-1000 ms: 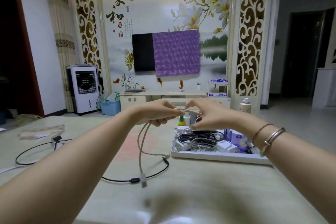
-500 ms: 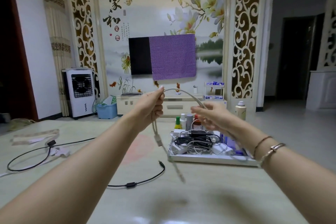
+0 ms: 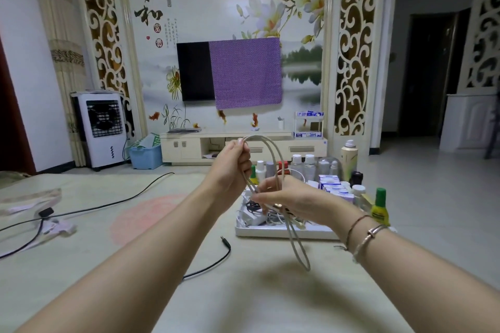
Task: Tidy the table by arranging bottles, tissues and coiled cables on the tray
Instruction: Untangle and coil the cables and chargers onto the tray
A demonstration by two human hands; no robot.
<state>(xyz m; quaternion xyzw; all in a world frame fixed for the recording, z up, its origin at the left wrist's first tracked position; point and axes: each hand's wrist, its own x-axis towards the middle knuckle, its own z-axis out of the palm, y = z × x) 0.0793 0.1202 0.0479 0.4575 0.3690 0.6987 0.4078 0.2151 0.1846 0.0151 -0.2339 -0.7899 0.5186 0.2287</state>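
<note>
Grey cable (image 3: 273, 159) is being looped: left hand (image 3: 230, 167) pinching the top, right hand (image 3: 292, 197) gripping strands lower, above the tray (image 3: 281, 232). Judgement: keep loops even, then lay the coil among the tray's cables.

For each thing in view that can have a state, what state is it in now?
Left hand: grip around the top of the grey cable.
Right hand: pinches the loops lower down.
Grey cable: looped, held above the table.
Black cable: loose on the table, not coiled.
Tray: holds cables, boxes and bottles.
Green-capped bottle: upright, cap on.
</note>
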